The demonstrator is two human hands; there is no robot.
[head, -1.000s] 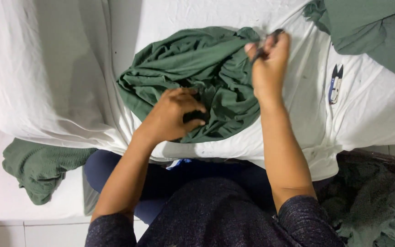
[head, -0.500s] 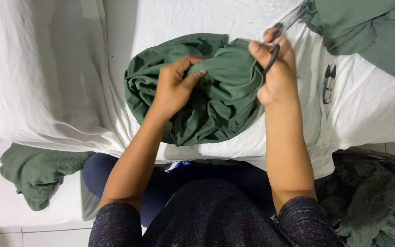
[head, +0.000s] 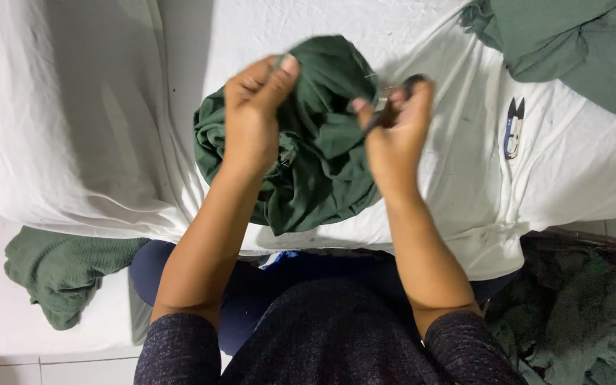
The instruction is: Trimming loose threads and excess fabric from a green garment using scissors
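Observation:
A dark green garment (head: 319, 153) lies bunched on a white sheet (head: 101, 121) in front of me. My left hand (head: 254, 114) pinches a fold of its cloth and lifts it. My right hand (head: 393, 132) is closed around a small dark cutting tool (head: 397, 100), held close to the raised fold at the garment's right edge. Both forearms reach up from my lap.
A small blue-handled thread snipper (head: 513, 128) lies on the sheet to the right. More green cloth (head: 572, 43) is piled at the top right, another green piece (head: 65, 271) lies at lower left, and a dark heap (head: 579, 306) sits at lower right.
My left hand rose from the garment's lower middle to its top, lifting a fold. My right hand with the tool came down and left toward that fold.

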